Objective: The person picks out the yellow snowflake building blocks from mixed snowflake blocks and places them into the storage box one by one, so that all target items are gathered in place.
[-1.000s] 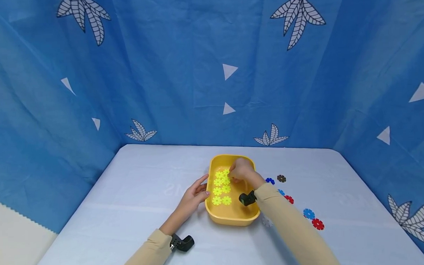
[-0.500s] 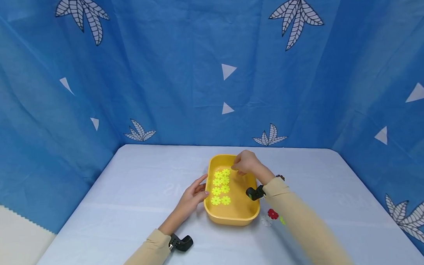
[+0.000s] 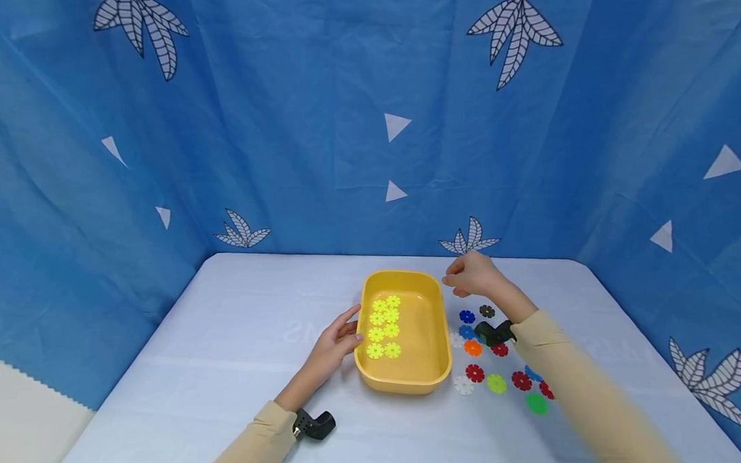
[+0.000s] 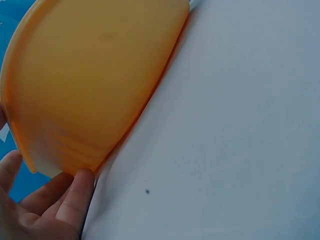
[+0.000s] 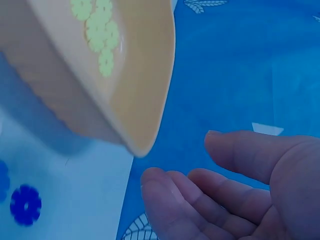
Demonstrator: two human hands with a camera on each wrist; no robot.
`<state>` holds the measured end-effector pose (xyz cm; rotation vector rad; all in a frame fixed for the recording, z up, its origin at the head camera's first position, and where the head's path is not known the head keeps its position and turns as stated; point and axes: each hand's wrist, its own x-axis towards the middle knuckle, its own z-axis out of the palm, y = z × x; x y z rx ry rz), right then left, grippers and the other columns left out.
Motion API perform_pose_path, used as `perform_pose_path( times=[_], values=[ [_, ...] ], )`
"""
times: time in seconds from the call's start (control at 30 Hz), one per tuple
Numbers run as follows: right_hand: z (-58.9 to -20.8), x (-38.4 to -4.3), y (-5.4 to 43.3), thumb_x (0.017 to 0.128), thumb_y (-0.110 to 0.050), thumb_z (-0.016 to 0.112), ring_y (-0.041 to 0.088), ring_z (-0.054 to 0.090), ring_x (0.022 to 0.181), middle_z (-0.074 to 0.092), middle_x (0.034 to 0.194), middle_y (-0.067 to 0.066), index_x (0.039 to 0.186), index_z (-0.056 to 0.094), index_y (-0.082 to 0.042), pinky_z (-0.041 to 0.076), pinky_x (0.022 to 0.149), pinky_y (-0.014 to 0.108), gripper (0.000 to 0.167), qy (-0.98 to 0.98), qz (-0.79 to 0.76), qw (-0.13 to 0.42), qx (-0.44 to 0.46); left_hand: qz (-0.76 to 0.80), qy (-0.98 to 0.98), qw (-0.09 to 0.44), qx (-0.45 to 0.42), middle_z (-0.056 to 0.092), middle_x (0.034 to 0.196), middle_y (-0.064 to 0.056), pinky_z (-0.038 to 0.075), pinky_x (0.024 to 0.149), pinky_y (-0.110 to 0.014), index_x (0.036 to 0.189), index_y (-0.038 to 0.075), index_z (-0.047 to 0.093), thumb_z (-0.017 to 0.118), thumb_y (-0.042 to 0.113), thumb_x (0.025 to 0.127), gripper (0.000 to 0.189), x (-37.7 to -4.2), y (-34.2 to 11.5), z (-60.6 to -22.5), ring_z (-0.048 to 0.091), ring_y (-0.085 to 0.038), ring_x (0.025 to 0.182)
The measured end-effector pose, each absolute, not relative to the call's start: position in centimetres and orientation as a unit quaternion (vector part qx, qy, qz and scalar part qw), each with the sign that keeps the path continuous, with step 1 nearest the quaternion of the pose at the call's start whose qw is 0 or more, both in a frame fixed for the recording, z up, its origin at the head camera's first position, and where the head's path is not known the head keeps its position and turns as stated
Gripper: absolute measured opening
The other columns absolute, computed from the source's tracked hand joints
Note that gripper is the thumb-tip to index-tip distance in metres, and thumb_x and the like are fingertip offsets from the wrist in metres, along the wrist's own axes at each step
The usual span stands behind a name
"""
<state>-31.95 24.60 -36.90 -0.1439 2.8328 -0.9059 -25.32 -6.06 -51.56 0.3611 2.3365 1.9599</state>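
Note:
A yellow tray [image 3: 433,365] holds several lime-yellow snowflake discs [image 3: 391,331], lying flat in two rows along its left half. My left hand [image 3: 330,342] rests against the tray's left wall, fingers stretched along it; the left wrist view shows fingertips [image 4: 82,177] at the tray's outer side. Off the tray's far right corner, my right hand [image 3: 473,274] is in the air with nothing in it. A gap parts the thumb from the loosely bent fingers [image 5: 165,200] in the right wrist view.
Right of the tray, several snowflake discs in mixed colours lie on the white table [image 3: 228,373], among them an orange disc [image 3: 472,348], a green disc [image 3: 536,403] and a dark blue disc [image 3: 467,317]. A blue curtain [image 3: 318,124] hangs behind the table.
My right hand has risen out of the tray and moved right, past its far right corner. The left hand stays at the tray's side. More loose discs are uncovered on the right.

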Motion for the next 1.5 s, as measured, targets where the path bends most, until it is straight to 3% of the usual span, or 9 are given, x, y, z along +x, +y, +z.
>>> perform_pose_path(
  times=[0.63,1.07,1.5],
  values=[
    [-40.6,-25.9,33.1,0.096,-0.023,0.068,0.019,0.071,0.079,0.073,0.107,0.024,0.124,0.063,0.011,0.065,0.073,0.034,0.044,0.942,-0.322,0.092,-0.011,0.633,0.764,0.031,0.118,0.055,0.148,-0.023,0.061,0.097,-0.039,0.158,0.019,0.038,0.059,0.018,0.098,0.064,-25.1,-6.1,-51.4,0.058,-0.037,0.132],
    [-42.9,-21.9,35.6,0.096,-0.023,0.068,0.018,0.071,0.078,0.073,0.106,0.023,0.126,0.06,0.013,0.066,0.075,0.036,0.047,0.934,-0.351,0.072,0.008,0.639,0.759,0.034,0.12,0.054,0.15,-0.023,0.06,0.099,-0.042,0.158,0.019,0.039,0.059,0.016,0.097,0.064,-25.1,-6.1,-51.3,0.057,-0.038,0.134],
    [-45.7,-20.9,36.5,0.095,-0.022,0.07,0.016,0.071,0.075,0.074,0.1,0.014,0.126,0.06,0.014,0.066,0.071,0.034,0.049,0.913,-0.395,0.086,0.047,0.634,0.763,0.032,0.119,0.054,0.149,-0.022,0.06,0.099,-0.042,0.158,0.02,0.039,0.059,0.018,0.098,0.064,-25.1,-5.9,-51.4,0.058,-0.038,0.133]
  ],
)
